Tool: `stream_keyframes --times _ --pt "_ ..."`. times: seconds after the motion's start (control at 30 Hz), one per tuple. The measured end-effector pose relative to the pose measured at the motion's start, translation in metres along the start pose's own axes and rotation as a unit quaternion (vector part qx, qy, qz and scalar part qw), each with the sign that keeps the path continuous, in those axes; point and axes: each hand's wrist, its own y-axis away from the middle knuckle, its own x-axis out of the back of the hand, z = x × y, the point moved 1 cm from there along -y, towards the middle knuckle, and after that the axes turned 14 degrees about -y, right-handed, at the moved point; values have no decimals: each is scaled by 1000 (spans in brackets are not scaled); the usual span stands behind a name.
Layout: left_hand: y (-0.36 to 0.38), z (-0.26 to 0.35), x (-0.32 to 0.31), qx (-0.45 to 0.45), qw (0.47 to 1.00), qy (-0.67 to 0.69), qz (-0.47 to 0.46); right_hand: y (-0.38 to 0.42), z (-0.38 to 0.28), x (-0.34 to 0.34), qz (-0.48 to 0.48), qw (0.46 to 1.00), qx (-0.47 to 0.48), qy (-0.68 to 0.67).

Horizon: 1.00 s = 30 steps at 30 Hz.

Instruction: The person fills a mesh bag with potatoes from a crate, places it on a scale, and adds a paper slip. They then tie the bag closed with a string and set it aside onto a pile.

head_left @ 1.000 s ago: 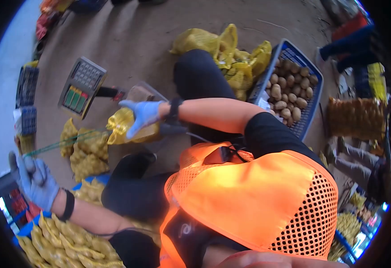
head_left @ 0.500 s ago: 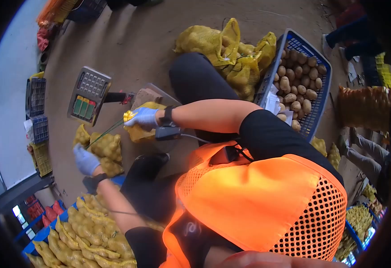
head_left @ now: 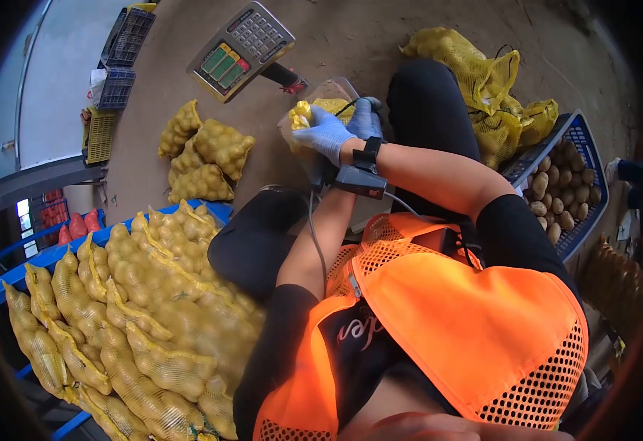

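A small yellow mesh bag of potatoes (head_left: pixel 314 117) sits on the scale platform (head_left: pixel 336 92), directly ahead of the body and between the knees, its gathered neck turned toward the hands. Both gloved hands are met at that neck, equally near. The right hand (head_left: pixel 325 132) is closed around the bunched mesh. The left hand (head_left: pixel 365 117) is curled just beside it, touching the bag top; how tightly it grips cannot be told. A dark cord (head_left: pixel 347 106) is seen between them.
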Motion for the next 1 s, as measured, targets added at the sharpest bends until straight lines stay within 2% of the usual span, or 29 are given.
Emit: stream_keyframes --times 0.03,0.07,0.1,0.13,0.23,0.3,0.33,0.4,0.47,0.53,0.6,0.63,0.67,0.7,0.73,0.77,0.8,0.83,0.87,0.9,0.93,0.97,1.0 --pt "1 -4 -1 -211 977 -11 23 -5 8 2 -5 998 44 44" --pt "2 -11 -4 -412 910 -24 46 -8 13 3 -10 992 88 86" --pt "2 -16 -8 -497 860 -19 114 -11 17 5 -10 992 90 84" --pt "5 -19 -4 -499 859 -21 112 -11 19 7 -5 982 125 140" --pt "30 -52 33 -379 907 -76 -165 -11 29 15 5 950 201 238" --pt "50 -73 69 -273 892 -112 -341 -10 31 17 4 922 273 274" --pt "56 -77 84 -215 871 -129 -423 -11 33 18 7 923 272 270" --pt "90 -37 113 -70 897 -270 -343 -15 40 18 -17 916 271 294" --pt "85 -32 150 -147 925 -331 -119 -16 40 17 -20 913 268 308" --pt "76 -19 174 -215 962 -142 90 -17 39 15 -28 908 264 326" --pt "76 20 170 -418 838 -288 200 -17 40 13 -49 907 202 366" --pt "78 38 157 -453 777 -383 212 -20 49 16 -53 905 202 371" --pt "77 53 138 -482 704 -473 222 -26 67 20 -86 886 279 361" --pt "69 60 120 -469 659 -556 195 -29 78 24 -118 860 355 347" --pt "58 65 105 -451 607 -633 164 -26 80 29 -120 858 356 351" --pt "38 61 90 -454 608 -629 168 -22 83 36 -186 908 245 285" --pt "11 47 73 -440 568 -681 143 -19 86 42 -243 938 128 212" --pt "-3 42 61 -423 524 -730 118 -17 91 43 -239 937 130 217" --pt "4 51 59 -429 523 -727 118 -15 94 40 -199 938 198 201" --pt "10 58 61 -401 610 -679 79 -16 97 38 -159 934 264 183" --pt "14 63 65 -366 689 -625 38 -23 91 35 -157 934 265 183" --pt "5 64 76 -459 717 -519 74 -29 80 30 -118 918 289 245" --pt "-10 64 88 -391 855 -341 -5 -31 72 28 -80 897 310 305"
